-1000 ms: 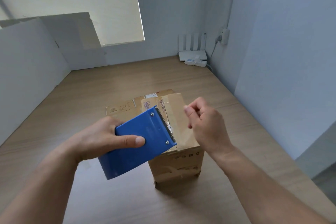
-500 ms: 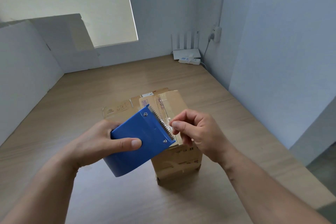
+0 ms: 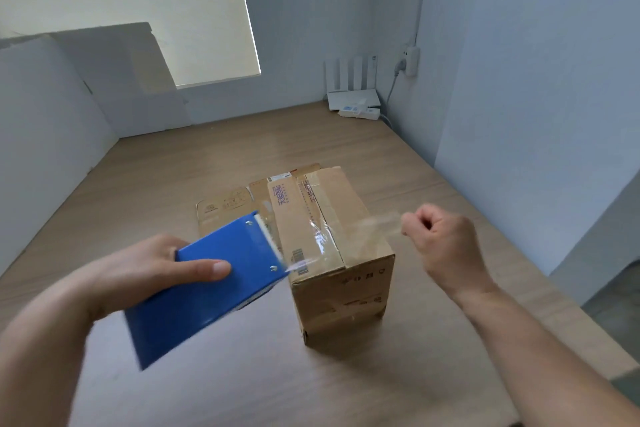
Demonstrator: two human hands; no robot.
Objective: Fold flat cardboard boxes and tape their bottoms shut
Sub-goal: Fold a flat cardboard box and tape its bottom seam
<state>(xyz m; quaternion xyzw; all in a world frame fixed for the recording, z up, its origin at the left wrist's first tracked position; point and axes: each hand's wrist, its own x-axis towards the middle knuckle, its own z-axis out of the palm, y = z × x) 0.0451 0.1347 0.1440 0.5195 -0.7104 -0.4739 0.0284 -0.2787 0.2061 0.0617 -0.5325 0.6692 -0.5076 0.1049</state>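
Clear tape is spanning the cardboard box between separated hands: left hand gripping the blue dispenser, right hand pinching the tape.

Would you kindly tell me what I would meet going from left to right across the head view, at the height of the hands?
Left hand → blue tape dispenser that it grips → cardboard box → free end of the clear tape → right hand, which pinches that tape.

Box on table; dispenser left; router behind.
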